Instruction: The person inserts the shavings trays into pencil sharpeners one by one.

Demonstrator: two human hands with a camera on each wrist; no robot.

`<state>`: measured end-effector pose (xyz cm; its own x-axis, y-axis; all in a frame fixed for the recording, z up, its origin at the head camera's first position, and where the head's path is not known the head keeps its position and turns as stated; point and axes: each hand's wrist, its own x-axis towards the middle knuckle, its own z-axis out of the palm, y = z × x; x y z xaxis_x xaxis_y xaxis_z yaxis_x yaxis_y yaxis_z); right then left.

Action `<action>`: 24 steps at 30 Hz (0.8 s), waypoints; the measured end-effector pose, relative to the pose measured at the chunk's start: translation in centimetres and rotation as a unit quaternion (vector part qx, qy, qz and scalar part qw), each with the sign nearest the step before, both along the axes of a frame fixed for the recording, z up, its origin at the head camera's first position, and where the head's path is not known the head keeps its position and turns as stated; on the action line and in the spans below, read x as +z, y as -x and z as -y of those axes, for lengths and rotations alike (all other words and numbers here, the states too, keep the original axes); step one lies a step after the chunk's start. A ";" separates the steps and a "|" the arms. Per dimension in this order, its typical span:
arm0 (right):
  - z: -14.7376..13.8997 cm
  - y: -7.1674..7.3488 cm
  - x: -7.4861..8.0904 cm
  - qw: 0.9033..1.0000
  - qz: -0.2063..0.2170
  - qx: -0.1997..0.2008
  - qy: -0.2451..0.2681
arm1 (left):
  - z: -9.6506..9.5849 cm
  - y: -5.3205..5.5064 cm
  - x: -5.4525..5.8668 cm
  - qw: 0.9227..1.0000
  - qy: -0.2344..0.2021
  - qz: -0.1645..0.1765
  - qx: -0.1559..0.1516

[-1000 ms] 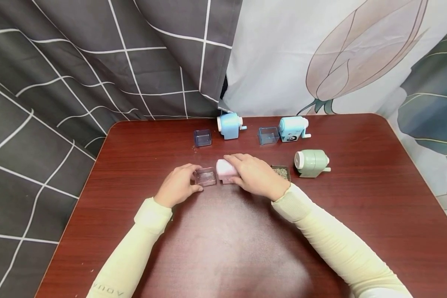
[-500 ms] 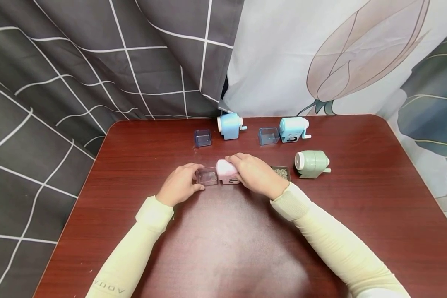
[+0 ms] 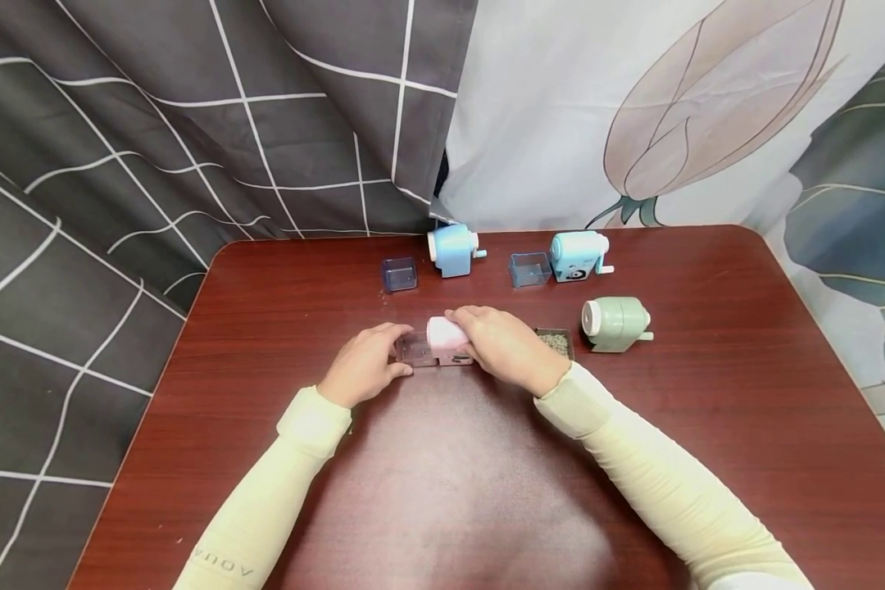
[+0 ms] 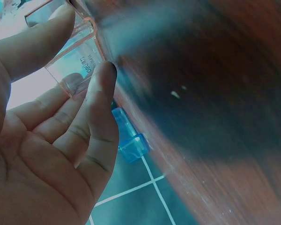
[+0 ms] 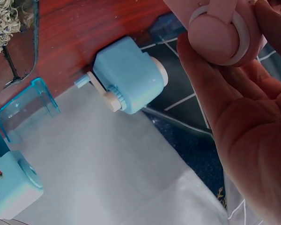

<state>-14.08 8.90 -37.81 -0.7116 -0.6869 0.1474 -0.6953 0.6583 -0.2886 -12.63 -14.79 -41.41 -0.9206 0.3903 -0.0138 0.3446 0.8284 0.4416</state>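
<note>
In the head view my right hand (image 3: 509, 348) grips a pink crank pencil sharpener (image 3: 445, 336) from above and the right. Its round pink crank hub (image 5: 214, 40) shows between thumb and fingers in the right wrist view. My left hand (image 3: 365, 362) holds a clear pinkish shavings drawer (image 3: 416, 352) by its sides, thumb on one side and fingers on the other. The drawer's inner end meets the lower left side of the sharpener. Printed lettering marks the drawer wall (image 4: 82, 63) in the left wrist view.
Behind stand a blue sharpener (image 3: 453, 251) with a dark blue drawer (image 3: 400, 274), and a light blue one (image 3: 577, 256) beside its drawer (image 3: 530, 270). On the right, a green sharpener (image 3: 616, 324) stands by a drawer of shavings (image 3: 556, 342). Curtains (image 3: 324, 147) hang behind the table.
My left hand has moved right with the clear drawer, closing the gap to the pink sharpener, which now overlaps the drawer's end. My right hand stays nearly still.
</note>
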 end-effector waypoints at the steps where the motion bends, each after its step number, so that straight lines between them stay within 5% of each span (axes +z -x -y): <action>1: 0.0 0.0 0.0 1.000 0.000 0.000 0.001 | 0.0 0.0 0.0 1.000 0.001 0.000 -0.001; 24: 0.0 -0.1 -0.4 1.000 -0.009 -0.001 0.013 | -0.7 0.3 -0.6 1.000 -0.007 -0.019 -0.015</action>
